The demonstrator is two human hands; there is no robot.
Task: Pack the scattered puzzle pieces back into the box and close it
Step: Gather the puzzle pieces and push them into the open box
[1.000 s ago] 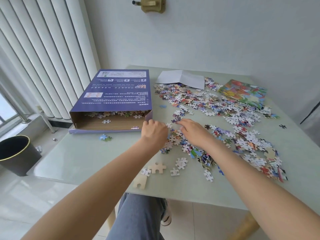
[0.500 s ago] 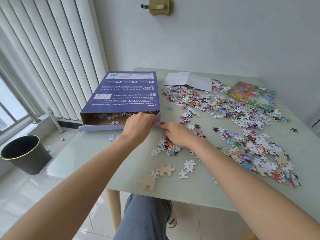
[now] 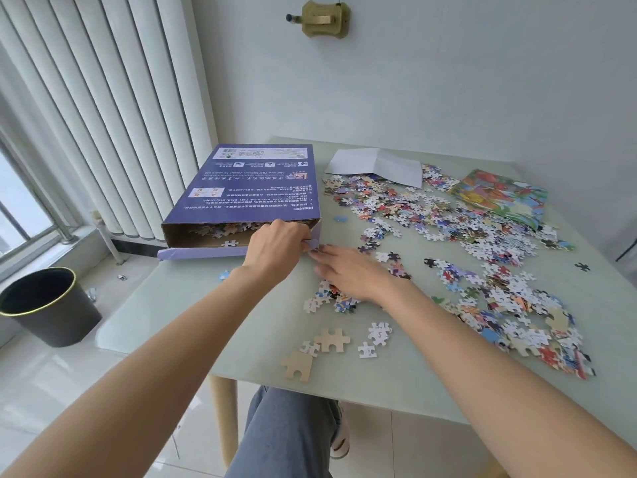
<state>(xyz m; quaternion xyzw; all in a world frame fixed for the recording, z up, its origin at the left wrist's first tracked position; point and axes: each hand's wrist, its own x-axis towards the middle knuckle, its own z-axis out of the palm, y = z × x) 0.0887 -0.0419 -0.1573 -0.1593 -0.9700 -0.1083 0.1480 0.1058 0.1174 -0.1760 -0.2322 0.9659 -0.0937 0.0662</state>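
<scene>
Evidently the box (image 3: 253,188) lies flat at about ten o'clock on the table (image 3: 172,305), its open end turned toward the person so that pieces can be slid in along the tabletop rather than lifted over a wall. Its long flap (image 3: 203,252) is folded down onto the table like a small ramp, which suits that sweeping approach. A layer of pieces already sits inside the mouth, with one white piece just at the opening.

Over the right end of the mouth, the left hand (image 3: 275,246) is curled shut, knuckles up; whether it holds pieces I cannot tell, though its place over the opening suggests a handful being delivered or pushed in. Just beside it at three o'clock, the right hand (image 3: 348,274) lies flat and open, palm down, fingertips near the box's side flap (image 3: 312,243), with a small cluster of pieces (image 3: 332,298) under and behind its heel. That flat pose looks like a rake, herding pieces toward the opening.

Most of the scattered puzzle pieces (image 3: 448,232) are spread from twelve to four o'clock, well apart from the box, so the job looks far from finished. A few larger tan pieces (image 3: 324,346) rest near the front edge. Closing must wait until the flap is clear of strays.
</scene>
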